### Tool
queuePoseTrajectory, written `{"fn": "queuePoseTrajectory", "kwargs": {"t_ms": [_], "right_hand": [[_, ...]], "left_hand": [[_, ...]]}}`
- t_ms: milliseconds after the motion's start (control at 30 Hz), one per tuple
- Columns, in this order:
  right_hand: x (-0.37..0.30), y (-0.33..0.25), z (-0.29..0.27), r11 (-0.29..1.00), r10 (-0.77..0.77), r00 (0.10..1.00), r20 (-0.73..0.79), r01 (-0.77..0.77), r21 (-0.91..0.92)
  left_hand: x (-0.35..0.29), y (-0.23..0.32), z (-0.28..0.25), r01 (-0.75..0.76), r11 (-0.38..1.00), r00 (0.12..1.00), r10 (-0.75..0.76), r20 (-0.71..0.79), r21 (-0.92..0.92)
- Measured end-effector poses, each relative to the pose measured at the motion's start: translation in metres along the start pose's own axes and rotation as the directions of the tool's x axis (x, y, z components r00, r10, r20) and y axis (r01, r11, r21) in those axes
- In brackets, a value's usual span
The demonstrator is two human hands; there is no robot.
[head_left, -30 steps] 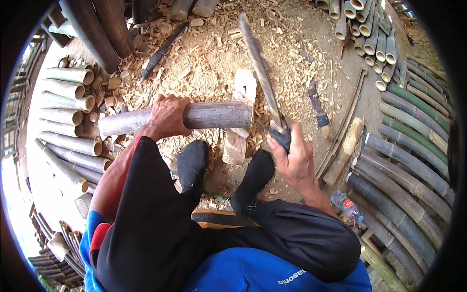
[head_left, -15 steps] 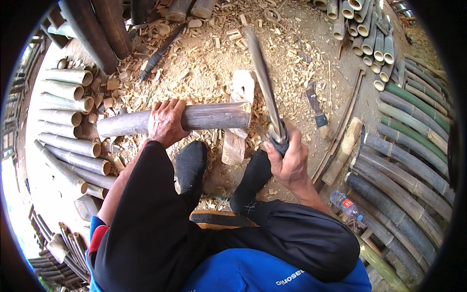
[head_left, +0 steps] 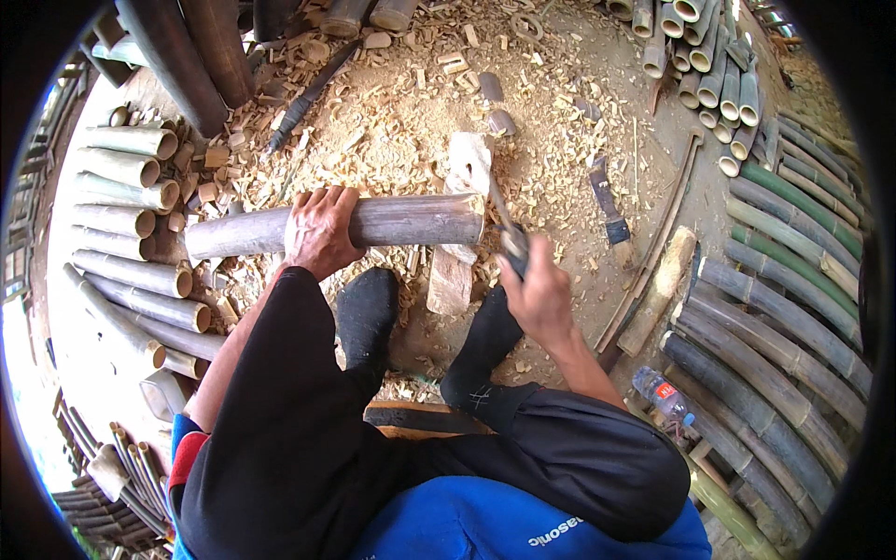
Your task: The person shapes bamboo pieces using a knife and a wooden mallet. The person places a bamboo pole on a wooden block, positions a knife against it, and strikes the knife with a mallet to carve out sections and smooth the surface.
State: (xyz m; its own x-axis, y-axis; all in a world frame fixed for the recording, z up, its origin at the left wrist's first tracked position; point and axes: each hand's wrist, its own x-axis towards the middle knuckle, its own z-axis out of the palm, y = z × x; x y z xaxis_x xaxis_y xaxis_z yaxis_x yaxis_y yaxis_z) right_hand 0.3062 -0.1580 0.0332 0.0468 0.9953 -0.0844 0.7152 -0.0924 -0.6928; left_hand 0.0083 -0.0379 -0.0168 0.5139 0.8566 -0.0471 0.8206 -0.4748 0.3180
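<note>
A thick grey-brown bamboo section (head_left: 420,222) lies crosswise in front of me, its right end over a pale wooden block (head_left: 451,282). My left hand (head_left: 320,231) is wrapped over its middle, fingers on the far side. In my right hand (head_left: 541,297) is the dark handle of a machete (head_left: 500,201). Its blade, smeared by motion, is at the bamboo's right end; whether it touches the rim I cannot tell. My feet in dark socks stand on the near side of the bamboo.
Wood chips cover the ground. A dark-handled knife (head_left: 299,107) lies far left, another blade (head_left: 607,203) at right. Cut bamboo tubes (head_left: 131,168) line the left; long bamboo poles (head_left: 765,345) and a plastic bottle (head_left: 663,394) are at right. More tubes (head_left: 709,70) are stacked far right.
The machete has swung down and left, from raised beyond the bamboo to its right end. My right hand has shifted slightly left; the left hand and bamboo have hardly moved.
</note>
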Motion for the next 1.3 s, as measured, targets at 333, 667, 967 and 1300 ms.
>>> {"fn": "queuePoseTrajectory", "kwargs": {"t_ms": [333, 667, 967, 1300], "right_hand": [[-0.006, -0.015, -0.001, 0.995, -0.064, 0.995, -0.074, 0.07, 0.072], [-0.009, -0.012, 0.003, 0.998, 0.034, 0.999, -0.01, -0.034, 0.052], [-0.004, 0.008, 0.028, 0.994, 0.053, 0.998, 0.02, -0.051, -0.092], [-0.005, 0.034, 0.035, 0.987, 0.094, 0.995, -0.035, -0.098, -0.125]], "left_hand": [[-0.005, -0.007, -0.003, 0.029, 1.0, 0.998, -0.029, 0.053, 0.003], [-0.002, -0.006, -0.009, 0.013, 1.0, 1.0, -0.013, 0.018, -0.014], [-0.005, -0.006, -0.003, 0.008, 1.0, 0.994, -0.006, 0.113, -0.015], [0.005, 0.002, -0.007, 0.008, 1.0, 0.996, -0.007, 0.088, -0.016]]}}
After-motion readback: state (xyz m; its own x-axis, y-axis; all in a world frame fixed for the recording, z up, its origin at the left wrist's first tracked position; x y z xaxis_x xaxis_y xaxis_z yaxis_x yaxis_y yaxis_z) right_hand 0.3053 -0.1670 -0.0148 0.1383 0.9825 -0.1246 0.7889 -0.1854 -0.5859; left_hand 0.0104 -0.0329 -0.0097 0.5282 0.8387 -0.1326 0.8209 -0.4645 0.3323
